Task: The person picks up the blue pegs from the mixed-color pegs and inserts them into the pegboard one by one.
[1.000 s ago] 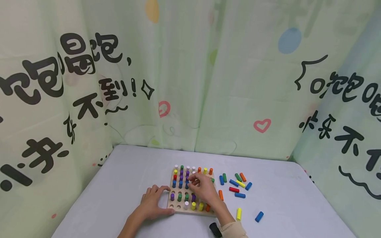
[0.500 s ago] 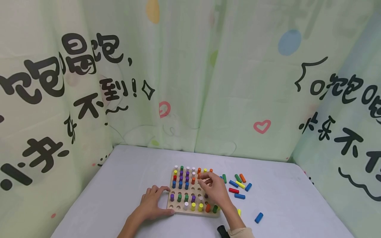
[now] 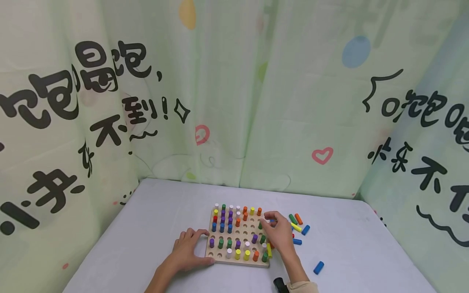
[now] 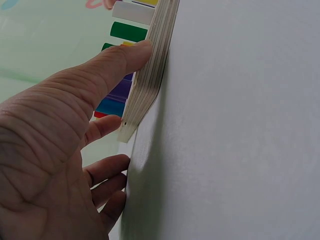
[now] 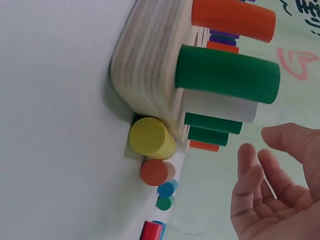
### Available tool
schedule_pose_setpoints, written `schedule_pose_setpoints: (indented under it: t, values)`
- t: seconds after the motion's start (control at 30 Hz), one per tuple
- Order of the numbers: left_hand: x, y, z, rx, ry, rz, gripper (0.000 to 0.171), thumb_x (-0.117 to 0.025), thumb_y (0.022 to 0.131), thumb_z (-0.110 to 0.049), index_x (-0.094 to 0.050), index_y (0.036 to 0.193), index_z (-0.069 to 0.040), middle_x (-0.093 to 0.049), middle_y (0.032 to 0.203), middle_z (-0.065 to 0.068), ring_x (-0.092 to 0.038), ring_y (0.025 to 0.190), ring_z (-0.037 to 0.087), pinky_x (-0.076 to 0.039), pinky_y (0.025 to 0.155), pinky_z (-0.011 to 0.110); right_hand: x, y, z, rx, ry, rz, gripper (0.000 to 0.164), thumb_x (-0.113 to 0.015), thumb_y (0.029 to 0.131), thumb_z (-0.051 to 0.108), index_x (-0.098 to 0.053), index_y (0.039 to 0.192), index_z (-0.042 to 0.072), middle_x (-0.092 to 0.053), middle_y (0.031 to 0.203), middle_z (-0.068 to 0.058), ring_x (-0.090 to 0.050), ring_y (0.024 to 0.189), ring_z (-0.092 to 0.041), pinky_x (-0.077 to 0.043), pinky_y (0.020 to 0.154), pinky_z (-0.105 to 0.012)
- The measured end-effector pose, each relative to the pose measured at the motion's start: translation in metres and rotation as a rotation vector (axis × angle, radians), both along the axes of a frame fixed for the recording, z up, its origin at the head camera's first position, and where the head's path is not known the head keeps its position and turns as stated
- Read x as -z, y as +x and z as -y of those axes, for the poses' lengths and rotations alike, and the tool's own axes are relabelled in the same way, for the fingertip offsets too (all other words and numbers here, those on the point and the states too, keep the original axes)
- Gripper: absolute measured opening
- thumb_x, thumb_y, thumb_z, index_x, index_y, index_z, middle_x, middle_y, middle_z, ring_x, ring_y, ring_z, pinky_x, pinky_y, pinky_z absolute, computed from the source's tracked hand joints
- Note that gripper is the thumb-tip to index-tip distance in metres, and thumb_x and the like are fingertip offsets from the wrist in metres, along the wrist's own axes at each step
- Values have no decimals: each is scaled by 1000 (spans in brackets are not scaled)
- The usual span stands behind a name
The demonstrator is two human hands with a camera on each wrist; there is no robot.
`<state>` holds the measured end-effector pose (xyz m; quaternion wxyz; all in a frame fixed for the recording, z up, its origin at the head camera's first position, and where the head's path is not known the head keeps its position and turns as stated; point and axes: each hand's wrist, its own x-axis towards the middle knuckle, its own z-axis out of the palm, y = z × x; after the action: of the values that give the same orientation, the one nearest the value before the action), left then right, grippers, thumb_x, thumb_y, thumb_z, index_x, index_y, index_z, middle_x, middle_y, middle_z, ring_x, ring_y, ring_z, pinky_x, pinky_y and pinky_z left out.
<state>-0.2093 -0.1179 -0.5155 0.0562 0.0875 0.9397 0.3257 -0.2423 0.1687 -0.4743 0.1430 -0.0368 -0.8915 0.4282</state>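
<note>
The left hand (image 3: 185, 251) holds a layered-wood pegboard (image 3: 242, 237) — smooth cylindrical pegs (image 5: 227, 74) upright.

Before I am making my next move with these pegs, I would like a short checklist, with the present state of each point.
1. Board steadied: ok, the left grip touches its edge.
2. Right grip free: ok, no peg shows in it.
3. Empty holes available: ok, several show around the middle of the board.
4. Board's right side clear: not ok, a yellow peg lies right beside it.
5. A loose peg in plain sight: ok, one blue peg lies apart on the table.
6. Number of loose pegs: cannot tell, the right grip partly hides them in the head view.
</note>
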Motion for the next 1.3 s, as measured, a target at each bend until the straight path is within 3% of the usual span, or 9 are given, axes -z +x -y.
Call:
schedule_pose_setpoints:
  t: [0.3, 0.6, 1.3]
  values:
    - [0, -1, 0, -6, -9, 8, 80, -89, 69, -59, -56, 135, -27, -45, 107, 3, -38, 101, 24, -36, 85, 44, 2, -3, -9, 126, -4, 71, 36, -75, 93, 13, -61, 121, -5, -65, 118, -27, -65, 90, -30, -58, 78, -40]
    - [1, -2, -1, -7, -11, 0, 80, -89, 69, -58, -56, 134, -28, -46, 108, 3, -38, 100, 24, -37, 86, 45, 8, -10, -17, 158, 29, 130, 37, -77, 90, 12, -60, 117, -7, -65, 111, -25, -62, 98, -36, -55, 87, -48]
    - [0, -1, -1, -10, -11, 9, 79, -89, 69, -57, -56, 134, -26, -46, 108, 3, -38, 101, 25, -37, 87, 46, 18, -22, -31, 153, 54, 257, 30, -78, 89, 13, -60, 106, -5, -60, 93, -17, -55, 80, -27, -48, 69, -33]
